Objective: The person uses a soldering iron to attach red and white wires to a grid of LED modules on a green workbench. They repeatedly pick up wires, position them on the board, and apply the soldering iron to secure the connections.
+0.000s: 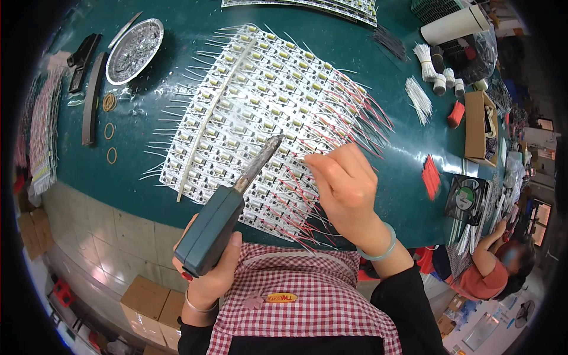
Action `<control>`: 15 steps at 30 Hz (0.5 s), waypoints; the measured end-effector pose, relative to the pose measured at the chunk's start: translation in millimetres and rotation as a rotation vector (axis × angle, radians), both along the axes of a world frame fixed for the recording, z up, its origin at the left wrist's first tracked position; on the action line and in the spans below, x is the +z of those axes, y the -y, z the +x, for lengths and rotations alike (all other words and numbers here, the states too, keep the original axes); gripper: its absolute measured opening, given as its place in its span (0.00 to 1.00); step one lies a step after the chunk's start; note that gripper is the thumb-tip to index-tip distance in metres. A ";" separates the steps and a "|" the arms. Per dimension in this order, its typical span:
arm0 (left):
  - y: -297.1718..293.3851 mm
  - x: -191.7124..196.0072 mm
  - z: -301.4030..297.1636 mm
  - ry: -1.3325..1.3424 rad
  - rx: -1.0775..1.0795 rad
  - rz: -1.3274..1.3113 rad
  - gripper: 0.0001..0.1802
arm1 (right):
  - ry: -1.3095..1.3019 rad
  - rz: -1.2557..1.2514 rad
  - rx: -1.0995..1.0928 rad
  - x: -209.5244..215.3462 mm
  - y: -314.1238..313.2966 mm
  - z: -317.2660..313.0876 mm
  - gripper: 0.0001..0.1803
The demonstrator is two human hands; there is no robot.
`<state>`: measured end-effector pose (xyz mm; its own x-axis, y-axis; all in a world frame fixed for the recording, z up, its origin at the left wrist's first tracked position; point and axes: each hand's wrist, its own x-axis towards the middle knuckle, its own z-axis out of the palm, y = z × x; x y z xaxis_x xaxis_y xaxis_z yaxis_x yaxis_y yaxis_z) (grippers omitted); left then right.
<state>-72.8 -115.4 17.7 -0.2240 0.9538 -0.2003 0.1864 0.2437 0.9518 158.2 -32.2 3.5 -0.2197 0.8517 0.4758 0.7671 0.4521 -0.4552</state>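
Observation:
My left hand [216,269] is wrapped round the dark green handle of a soldering gun [211,228]. The gun's long, stained tip points up and right, over a sheet of small white circuit boards [236,118] with yellow parts. Thumb and forefinger of my right hand [346,192] are pinched together just right of that tip, on what looks like a thin wire; its end is too small to see well. Red and dark wires [355,118] stick out along the sheet's right side, white ones [171,127] along its left. A narrow pale strip [216,109] lies across the boards.
A metal dish [157,35] of silvery scraps stands at upper left, near rubber bands [109,131] and a dark bar [93,97]. To the right lie bundles of white wires [418,100], red wires [431,177], an open carton [476,127] and a fan [466,200]. Another person [485,266] sits at lower right.

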 end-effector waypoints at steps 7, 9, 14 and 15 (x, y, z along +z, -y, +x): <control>-3.0 8.9 -3.2 -0.116 -0.104 0.089 0.14 | -0.006 -0.026 0.021 -14.8 1.8 -6.2 0.14; -2.3 6.4 -2.2 -0.089 -0.104 0.105 0.14 | 0.000 -0.029 0.027 -16.0 1.3 -6.4 0.14; -1.6 7.4 -3.6 -0.115 -0.165 0.095 0.12 | -0.005 -0.031 0.026 -17.6 0.6 -6.8 0.14; -2.9 8.5 -2.1 -0.120 -0.169 0.102 0.12 | -0.007 -0.028 0.029 -17.7 0.1 -6.9 0.14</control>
<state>-74.9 -112.5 26.2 -0.0758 0.9937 -0.0820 0.3302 0.1026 0.9383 151.3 -32.3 -14.1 -0.2414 0.8580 0.4534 0.7504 0.4613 -0.4733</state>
